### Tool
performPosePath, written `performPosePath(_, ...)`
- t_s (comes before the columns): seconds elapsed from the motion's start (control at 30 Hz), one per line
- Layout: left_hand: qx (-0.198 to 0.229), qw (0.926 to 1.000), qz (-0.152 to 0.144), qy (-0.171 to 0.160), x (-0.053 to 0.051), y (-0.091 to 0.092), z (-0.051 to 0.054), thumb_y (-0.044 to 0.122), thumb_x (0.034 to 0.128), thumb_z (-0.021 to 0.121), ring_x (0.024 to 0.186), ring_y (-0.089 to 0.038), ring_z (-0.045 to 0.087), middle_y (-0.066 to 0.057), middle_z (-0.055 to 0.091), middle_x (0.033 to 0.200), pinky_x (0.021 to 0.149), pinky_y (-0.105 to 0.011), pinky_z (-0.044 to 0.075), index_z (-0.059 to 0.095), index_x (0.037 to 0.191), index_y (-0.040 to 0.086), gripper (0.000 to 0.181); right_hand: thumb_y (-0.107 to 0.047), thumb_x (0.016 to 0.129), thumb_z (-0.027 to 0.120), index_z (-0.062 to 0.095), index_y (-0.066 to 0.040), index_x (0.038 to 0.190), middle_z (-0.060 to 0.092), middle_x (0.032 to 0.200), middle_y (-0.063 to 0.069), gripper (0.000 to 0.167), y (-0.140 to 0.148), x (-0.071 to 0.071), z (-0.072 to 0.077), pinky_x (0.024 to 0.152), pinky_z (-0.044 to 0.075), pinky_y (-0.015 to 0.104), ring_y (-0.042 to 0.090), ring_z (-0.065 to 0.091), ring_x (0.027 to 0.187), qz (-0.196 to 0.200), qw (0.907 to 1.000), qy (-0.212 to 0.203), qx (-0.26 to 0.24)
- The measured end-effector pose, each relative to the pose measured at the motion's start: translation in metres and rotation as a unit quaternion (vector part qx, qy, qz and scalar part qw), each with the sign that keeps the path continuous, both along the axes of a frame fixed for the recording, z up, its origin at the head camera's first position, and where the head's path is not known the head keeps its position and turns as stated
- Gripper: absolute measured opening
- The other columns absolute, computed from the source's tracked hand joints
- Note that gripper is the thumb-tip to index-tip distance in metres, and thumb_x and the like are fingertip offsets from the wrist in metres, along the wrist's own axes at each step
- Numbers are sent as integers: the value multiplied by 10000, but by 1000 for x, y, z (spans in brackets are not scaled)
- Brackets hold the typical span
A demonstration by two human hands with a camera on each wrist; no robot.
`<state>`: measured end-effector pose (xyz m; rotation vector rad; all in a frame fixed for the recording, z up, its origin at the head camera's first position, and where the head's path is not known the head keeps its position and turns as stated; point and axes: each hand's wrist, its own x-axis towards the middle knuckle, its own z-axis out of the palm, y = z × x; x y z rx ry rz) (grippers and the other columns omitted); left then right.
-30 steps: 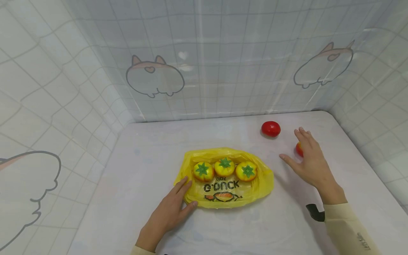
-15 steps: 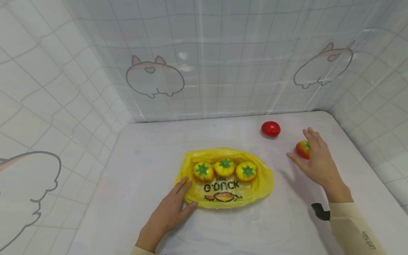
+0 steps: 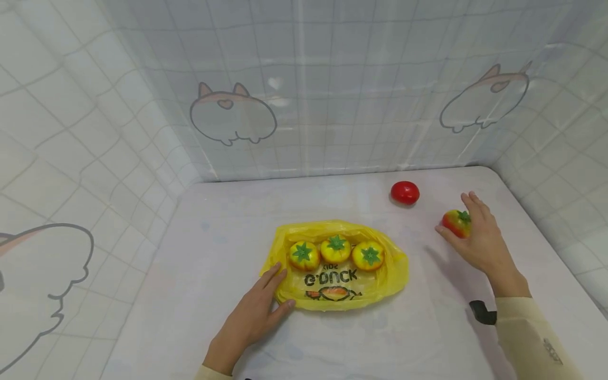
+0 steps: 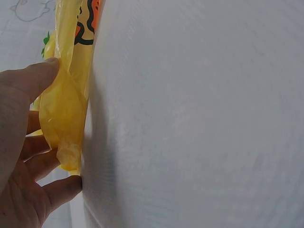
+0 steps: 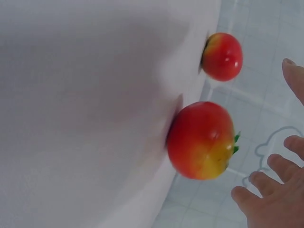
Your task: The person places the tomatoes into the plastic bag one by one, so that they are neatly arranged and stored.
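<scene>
My left hand (image 3: pixel 256 311) rests against the left edge of a yellow plastic bag (image 3: pixel 394 272), its thumb and fingers spread. In the left wrist view these fingers (image 4: pixel 64 190) touch the thin plastic (image 4: pixel 66 111). Inside the bag's mouth sit three yellow-orange tomatoes (image 3: pixel 304 256) with green star-shaped leaves. Over a red-and-yellow tomato (image 3: pixel 456 224) at the right hovers my right hand (image 3: pixel 484 243), partly covering it. The right wrist view has that tomato (image 5: pixel 202 142) apart from the spread fingers (image 5: pixel 266 183).
A glossy red tomato (image 3: pixel 405 193) lies farther back on the white-covered table (image 3: pixel 228 221). Pale grid-patterned sheets (image 3: pixel 328 105) with cartoon animals rise at the back and both sides.
My right hand has shifted to the right, uncovering more of the red-and-yellow tomato. The left hand and the bag stay where they were.
</scene>
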<state>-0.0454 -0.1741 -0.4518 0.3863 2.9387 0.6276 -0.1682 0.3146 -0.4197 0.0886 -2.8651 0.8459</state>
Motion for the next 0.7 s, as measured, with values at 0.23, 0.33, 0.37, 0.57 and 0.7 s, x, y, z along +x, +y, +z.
performPosePath(0.23, -3, 10000, 13, -4, 1, 0, 1, 556, 997, 602, 1507, -296, 365, -48, 299, 1684, 1172, -497, 410, 441, 1566, 121, 735, -503, 945, 703, 103, -83, 1655, 30, 1705, 249, 1020, 10, -6, -7, 1029, 268, 831, 568, 150, 1497, -121, 9995, -289, 48)
performPosePath(0.33, 1, 10000, 8, 25, 1, 0, 1, 556, 998, 601, 1504, -296, 369, -48, 301, 1683, 1170, -496, 412, 443, 1565, 120, 733, -530, 942, 694, 88, -73, 1653, 13, 1699, 266, 1041, 15, -8, -10, 1035, 252, 833, 579, 134, 1494, -146, 9990, -414, 52)
performPosePath(0.37, 5, 10000, 5, 39, 1, 0, 1, 554, 997, 602, 1503, -297, 372, -50, 303, 1682, 1168, -495, 414, 444, 1564, 118, 732, -539, 942, 690, 80, -71, 1653, 4, 1698, 269, 1047, 16, -9, -10, 1034, 247, 835, 584, 129, 1492, -151, 9988, -466, 55)
performPosePath(0.57, 31, 10000, -2, 40, 1, 0, 2, 538, 996, 615, 1497, -300, 382, -60, 313, 1677, 1166, -492, 417, 449, 1560, 109, 728, -549, 944, 680, 57, -55, 1649, -3, 1682, 305, 1063, 20, -11, -11, 1032, 240, 840, 618, 145, 1463, -115, 9976, -683, 49)
performPosePath(0.7, 59, 10000, 24, -27, 1, 0, 2, 530, 994, 624, 1503, -300, 371, -61, 309, 1679, 1173, -494, 408, 445, 1563, 110, 729, -567, 938, 676, 46, -58, 1649, -6, 1675, 319, 1077, 21, -12, -13, 1028, 243, 840, 628, 153, 1451, -109, 9963, -850, 52)
